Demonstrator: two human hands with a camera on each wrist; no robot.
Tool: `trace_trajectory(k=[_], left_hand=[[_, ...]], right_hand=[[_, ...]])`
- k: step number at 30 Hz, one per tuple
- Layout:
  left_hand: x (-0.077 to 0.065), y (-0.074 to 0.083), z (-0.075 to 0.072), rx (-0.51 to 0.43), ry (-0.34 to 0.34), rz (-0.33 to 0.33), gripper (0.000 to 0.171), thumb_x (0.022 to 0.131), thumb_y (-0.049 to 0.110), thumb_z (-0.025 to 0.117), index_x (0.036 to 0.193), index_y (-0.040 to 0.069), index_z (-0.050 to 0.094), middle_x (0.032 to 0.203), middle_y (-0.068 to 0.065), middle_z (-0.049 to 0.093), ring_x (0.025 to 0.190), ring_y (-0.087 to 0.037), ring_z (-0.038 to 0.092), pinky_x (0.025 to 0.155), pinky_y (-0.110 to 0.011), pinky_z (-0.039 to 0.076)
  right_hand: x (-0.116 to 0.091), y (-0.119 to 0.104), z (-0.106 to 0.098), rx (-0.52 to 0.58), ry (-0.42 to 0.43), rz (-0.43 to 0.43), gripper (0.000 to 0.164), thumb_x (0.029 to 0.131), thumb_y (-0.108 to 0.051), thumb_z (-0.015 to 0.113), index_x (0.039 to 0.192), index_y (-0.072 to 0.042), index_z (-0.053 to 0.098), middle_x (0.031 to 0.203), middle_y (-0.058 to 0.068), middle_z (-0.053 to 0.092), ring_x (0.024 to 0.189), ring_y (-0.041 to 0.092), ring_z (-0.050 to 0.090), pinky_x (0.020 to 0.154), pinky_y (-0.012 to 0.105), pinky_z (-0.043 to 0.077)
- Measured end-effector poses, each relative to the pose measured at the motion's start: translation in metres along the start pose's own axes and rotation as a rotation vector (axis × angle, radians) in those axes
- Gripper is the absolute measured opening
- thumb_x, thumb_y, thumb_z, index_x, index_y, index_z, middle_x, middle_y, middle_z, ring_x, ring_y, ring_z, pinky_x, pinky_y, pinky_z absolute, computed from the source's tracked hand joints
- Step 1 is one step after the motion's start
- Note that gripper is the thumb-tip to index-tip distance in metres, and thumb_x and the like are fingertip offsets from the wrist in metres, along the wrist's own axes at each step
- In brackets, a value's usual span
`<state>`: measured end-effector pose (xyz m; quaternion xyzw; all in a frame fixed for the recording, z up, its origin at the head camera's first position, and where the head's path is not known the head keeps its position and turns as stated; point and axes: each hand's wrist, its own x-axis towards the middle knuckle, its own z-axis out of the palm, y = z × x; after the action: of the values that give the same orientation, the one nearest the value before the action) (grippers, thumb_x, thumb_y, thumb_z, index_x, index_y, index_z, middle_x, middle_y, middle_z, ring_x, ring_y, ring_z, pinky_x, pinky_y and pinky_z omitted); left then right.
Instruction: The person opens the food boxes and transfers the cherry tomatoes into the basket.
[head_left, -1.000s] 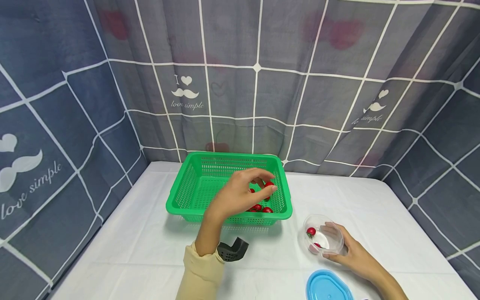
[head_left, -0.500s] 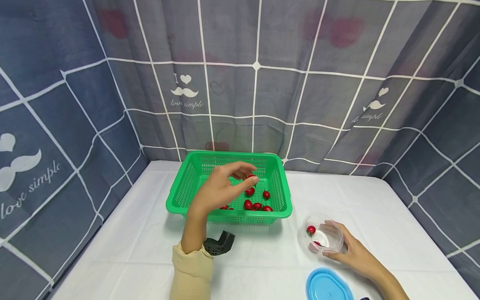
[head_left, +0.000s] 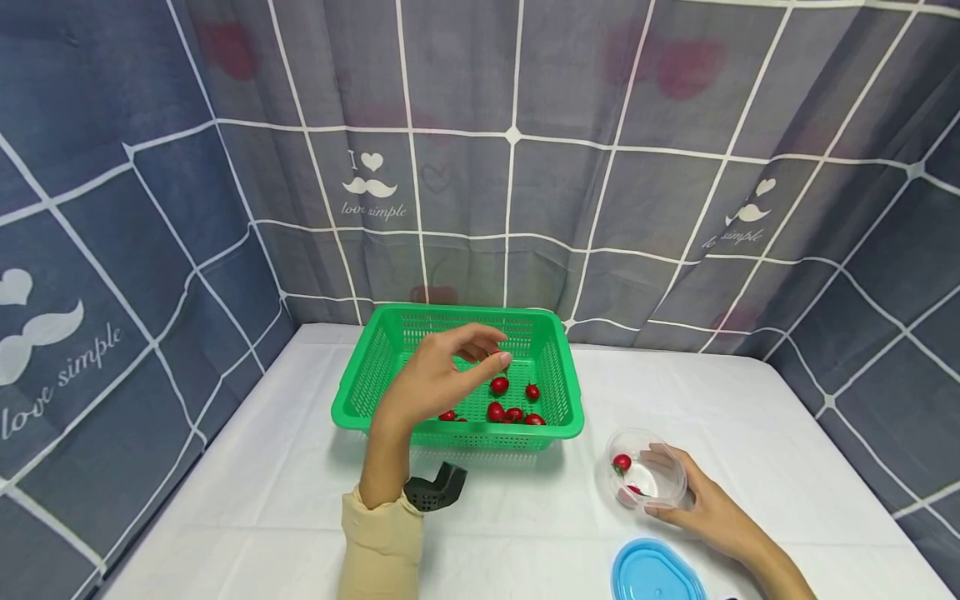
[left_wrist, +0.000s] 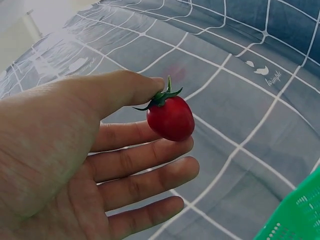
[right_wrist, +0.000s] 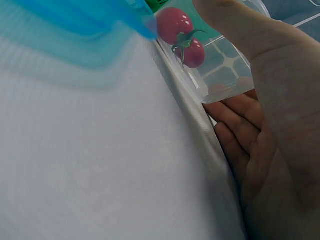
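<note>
My left hand (head_left: 438, 379) is raised over the green basket (head_left: 487, 431), its thumb and forefinger pinching a cherry tomato (left_wrist: 171, 118). The left wrist view shows that tomato whole, red with a green stem and leaves, while the other fingers stretch out below it. Several more cherry tomatoes (head_left: 499, 385) lie on the basket floor, mostly in its right half; my hand hides part of the inside. To the right on the table, my right hand (head_left: 697, 504) grips a clear plastic tub (head_left: 651, 479) by its side. Two cherry tomatoes (right_wrist: 191, 52) sit inside it.
A blue lid (head_left: 654, 571) lies on the white tablecloth (head_left: 540, 533) in front of the tub. Checked curtains (head_left: 465, 183) stand behind the table and along both sides. A black wrist mount (head_left: 437, 487) sticks out from my left wrist.
My left hand has moved left over the basket with the tomato, uncovering more tomatoes on the basket floor. It hardly moves in the last half second. The right hand and tub stay put.
</note>
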<state>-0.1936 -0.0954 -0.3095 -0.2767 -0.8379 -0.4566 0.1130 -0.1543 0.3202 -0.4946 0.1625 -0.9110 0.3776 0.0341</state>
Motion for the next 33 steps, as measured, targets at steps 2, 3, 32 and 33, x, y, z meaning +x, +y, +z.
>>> trace_trajectory(k=[2, 3, 32, 33], left_hand=[[0.000, -0.001, 0.000, -0.001, 0.004, 0.000, 0.026, 0.098, 0.031, 0.071, 0.121, 0.018, 0.072, 0.099, 0.010, 0.074, 0.091, -0.010, 0.067, 0.084, -0.038, 0.056], [0.000, -0.001, 0.000, -0.003, 0.007, 0.002, 0.026, 0.098, 0.031, 0.071, 0.121, 0.018, 0.072, 0.098, 0.010, 0.074, 0.091, -0.010, 0.067, 0.084, -0.037, 0.056], [0.006, -0.009, 0.005, 0.050, 0.049, 0.035, 0.025, 0.099, 0.025, 0.071, 0.120, 0.012, 0.071, 0.111, 0.002, 0.073, 0.098, -0.016, 0.068, 0.090, -0.041, 0.058], [0.006, -0.009, 0.006, 0.051, 0.045, 0.037, 0.026, 0.099, 0.025, 0.071, 0.120, 0.011, 0.071, 0.111, 0.001, 0.074, 0.098, -0.016, 0.068, 0.090, -0.041, 0.058]], right_hand=[[0.000, 0.000, 0.000, 0.001, -0.001, 0.003, 0.084, 0.083, -0.038, 0.086, 0.152, -0.032, 0.039, 0.145, 0.002, 0.060, 0.129, -0.028, 0.024, 0.096, -0.004, 0.013], [0.000, 0.000, 0.000, 0.004, -0.001, 0.002, 0.084, 0.083, -0.037, 0.086, 0.152, -0.032, 0.039, 0.145, 0.002, 0.060, 0.129, -0.028, 0.024, 0.097, -0.004, 0.013], [0.001, 0.000, 0.000, 0.024, 0.006, -0.030, 0.084, 0.082, -0.034, 0.087, 0.152, -0.029, 0.040, 0.144, 0.005, 0.061, 0.130, -0.028, 0.026, 0.096, -0.006, 0.015], [0.001, 0.000, 0.001, 0.026, 0.005, -0.029, 0.084, 0.083, -0.034, 0.087, 0.152, -0.029, 0.040, 0.144, 0.005, 0.060, 0.130, -0.028, 0.026, 0.096, -0.005, 0.015]])
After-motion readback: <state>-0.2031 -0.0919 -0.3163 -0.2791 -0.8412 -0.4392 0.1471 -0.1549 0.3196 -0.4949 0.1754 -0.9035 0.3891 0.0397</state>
